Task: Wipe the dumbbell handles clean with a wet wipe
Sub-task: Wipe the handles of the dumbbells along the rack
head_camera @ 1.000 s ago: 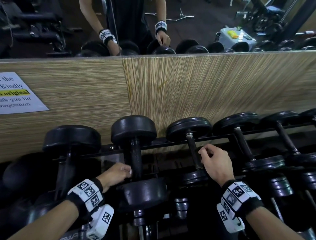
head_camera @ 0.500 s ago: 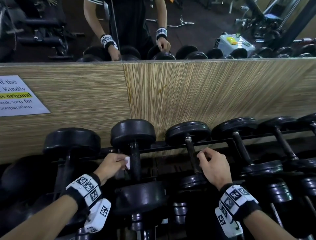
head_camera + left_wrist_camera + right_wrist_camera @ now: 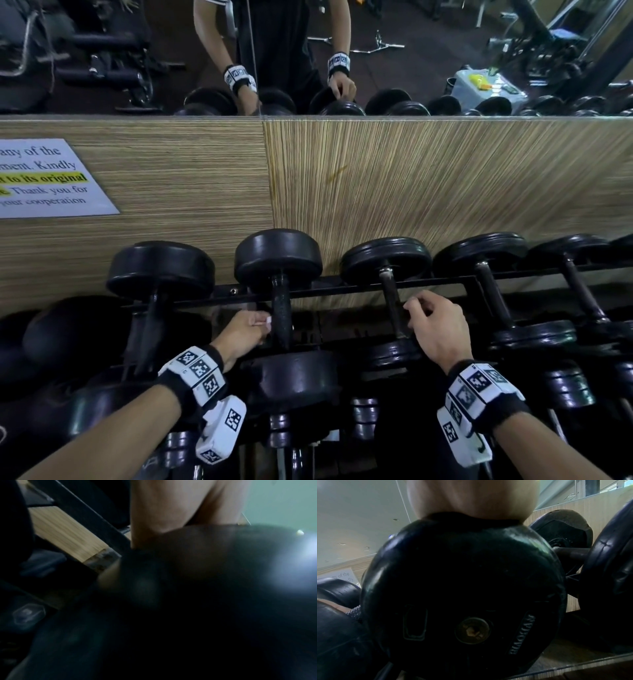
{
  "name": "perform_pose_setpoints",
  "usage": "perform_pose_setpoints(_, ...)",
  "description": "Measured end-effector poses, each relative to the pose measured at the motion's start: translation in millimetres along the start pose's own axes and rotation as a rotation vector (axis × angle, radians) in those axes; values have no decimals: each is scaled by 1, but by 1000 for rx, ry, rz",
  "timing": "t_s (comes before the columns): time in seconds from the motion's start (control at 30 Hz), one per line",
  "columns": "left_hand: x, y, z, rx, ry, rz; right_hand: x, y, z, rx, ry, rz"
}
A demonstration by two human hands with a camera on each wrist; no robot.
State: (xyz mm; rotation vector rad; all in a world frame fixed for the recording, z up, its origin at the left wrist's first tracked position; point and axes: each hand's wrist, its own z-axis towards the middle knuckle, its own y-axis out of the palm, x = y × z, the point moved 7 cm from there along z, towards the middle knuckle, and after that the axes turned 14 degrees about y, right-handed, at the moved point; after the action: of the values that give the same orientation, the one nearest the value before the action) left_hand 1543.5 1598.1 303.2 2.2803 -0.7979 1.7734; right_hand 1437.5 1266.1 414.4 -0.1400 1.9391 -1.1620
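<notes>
Head view, our left hand [image 3: 244, 331] pinching a small white wet wipe [image 3: 268, 320] against a black dumbbell handle [image 3: 281, 315], our right hand [image 3: 435, 329] gripping the neighbouring thin dark dumbbell handle [image 3: 391, 301].

Dim gym light; left wrist view blurred, dark, glare right.

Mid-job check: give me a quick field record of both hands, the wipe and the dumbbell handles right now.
left hand: pinches the wet wipe against the left side of the thick dumbbell handle
right hand: fingers curled beside the thin dumbbell handle; grip not clear
rack rail: crosses behind both handles
wrist views: blocked by dumbbell heads, no fingers shown
</notes>
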Motion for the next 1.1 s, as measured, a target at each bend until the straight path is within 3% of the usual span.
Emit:
perform_pose_setpoints(0.27, -3, 3, -14, -108, -7, 57, -1, 1, 0, -4, 0, 0)
perform_pose_setpoints(0.5, 12, -13, -34, 3, 44, 195, -5, 5, -5, -35, 23, -108)
perform_pose_setpoints(0.6, 31, -25, -54, 46, 144, 194, -37, 27, -27, -136, -121, -119)
perform_pose_setpoints(0.73, 63, -61, -93, 252, 273, 147, -109, 97, -97, -499, -375, 109)
perform_pose_setpoints(0.87, 76, -99, -135, 344, 345, 114, -163, 169, -156, -742, -487, 69)
perform_pose_setpoints(0.93, 69, -117, -153, 408, 332, 93, -178, 198, -179, -814, -514, 21)
perform_pose_setpoints(1.0, 56, -138, -169, 555, 307, 150, -185, 218, -193, -883, -422, 92)
perform_pose_setpoints(1.1, 17, -173, -181, 774, 158, 339, -183, 239, -189, -727, -321, 71)
